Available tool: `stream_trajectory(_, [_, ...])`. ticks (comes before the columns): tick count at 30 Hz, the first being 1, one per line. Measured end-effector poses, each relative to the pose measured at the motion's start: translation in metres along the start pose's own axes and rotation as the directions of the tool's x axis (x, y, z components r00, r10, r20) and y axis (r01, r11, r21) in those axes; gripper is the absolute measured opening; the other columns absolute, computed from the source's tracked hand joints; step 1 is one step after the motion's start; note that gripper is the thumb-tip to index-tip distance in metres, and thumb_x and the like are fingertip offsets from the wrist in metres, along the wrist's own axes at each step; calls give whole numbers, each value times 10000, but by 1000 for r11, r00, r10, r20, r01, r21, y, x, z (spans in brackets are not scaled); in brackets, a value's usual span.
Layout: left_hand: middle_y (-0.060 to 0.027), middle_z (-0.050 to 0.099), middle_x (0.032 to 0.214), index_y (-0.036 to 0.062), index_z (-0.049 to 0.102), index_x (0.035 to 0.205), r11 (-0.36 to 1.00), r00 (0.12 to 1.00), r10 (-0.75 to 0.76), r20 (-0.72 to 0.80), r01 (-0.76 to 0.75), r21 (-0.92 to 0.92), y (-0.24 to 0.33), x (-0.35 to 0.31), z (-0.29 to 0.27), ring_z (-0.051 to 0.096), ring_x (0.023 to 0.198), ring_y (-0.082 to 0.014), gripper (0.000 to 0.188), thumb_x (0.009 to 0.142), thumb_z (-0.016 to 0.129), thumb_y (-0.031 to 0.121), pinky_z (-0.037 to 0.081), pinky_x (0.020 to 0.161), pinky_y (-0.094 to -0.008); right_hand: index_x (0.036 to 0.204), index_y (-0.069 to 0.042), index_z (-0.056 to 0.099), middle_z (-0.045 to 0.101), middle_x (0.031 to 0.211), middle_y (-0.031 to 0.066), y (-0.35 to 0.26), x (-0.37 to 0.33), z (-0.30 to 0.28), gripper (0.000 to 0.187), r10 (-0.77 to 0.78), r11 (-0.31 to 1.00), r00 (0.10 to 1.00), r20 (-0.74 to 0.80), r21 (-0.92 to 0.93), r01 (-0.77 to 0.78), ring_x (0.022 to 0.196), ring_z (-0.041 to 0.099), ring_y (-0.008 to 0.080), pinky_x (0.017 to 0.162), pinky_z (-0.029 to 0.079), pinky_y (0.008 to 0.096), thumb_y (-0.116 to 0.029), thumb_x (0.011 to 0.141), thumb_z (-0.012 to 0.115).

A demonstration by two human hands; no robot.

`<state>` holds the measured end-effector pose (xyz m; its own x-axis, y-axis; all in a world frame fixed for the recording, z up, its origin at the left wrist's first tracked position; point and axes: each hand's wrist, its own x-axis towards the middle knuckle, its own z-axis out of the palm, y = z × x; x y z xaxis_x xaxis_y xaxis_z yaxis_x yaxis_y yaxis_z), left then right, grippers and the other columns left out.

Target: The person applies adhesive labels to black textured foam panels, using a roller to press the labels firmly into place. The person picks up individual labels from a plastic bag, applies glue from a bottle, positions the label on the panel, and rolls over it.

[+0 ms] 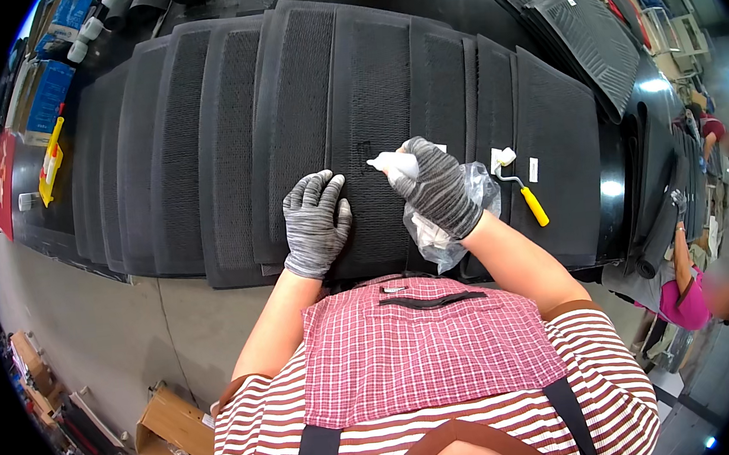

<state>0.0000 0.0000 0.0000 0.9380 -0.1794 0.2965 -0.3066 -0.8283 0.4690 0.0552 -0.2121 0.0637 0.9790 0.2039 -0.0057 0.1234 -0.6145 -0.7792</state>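
Observation:
Several black ribbed mats [302,111] lie overlapped in a row across the dark table. My right hand [437,188], in a grey striped knit glove, grips a white squeeze bottle [400,165] whose nozzle points left, close over one mat. A dark, shiny squared mark [364,154] shows on that mat beside the tip. My left hand [316,225], gloved alike, rests on the mats with its fingers stretched out. A crumpled clear plastic bag [446,242] with pale contents lies under my right wrist. Right of it is a small roller with a yellow handle [535,206].
White labels [534,169] lie on the right-hand mats. A stack of grooved black mats [581,31] is at the far right. A yellow tool [52,164] lies at the table's left end. A cardboard box [174,430] stands lower left. Another person [691,298] is at the right.

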Motion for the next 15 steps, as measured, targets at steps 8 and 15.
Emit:
stream_trajectory(8, [-97,611,1202,85,666,1149,1000,999,20,-30,-21,-22,1,1,-5,533,1164,-291,351,805,671,161,384,1012,-431,1096,-39,617,635,912,65,24,-19,-54,308,326,575,946,-5,795,-194,698,581,93,597,496,241,-257,896,702])
stream_trajectory(15, [-126,640,1100,28,665,1108,974,997,-15,-76,-2,-224,23,11,-27,580,1053,-292,293,817,632,12,460,971,-389,1210,26,553,618,1098,116,74,-129,-122,422,535,373,843,-54,910,-178,905,631,195,790,535,292,-143,856,711])
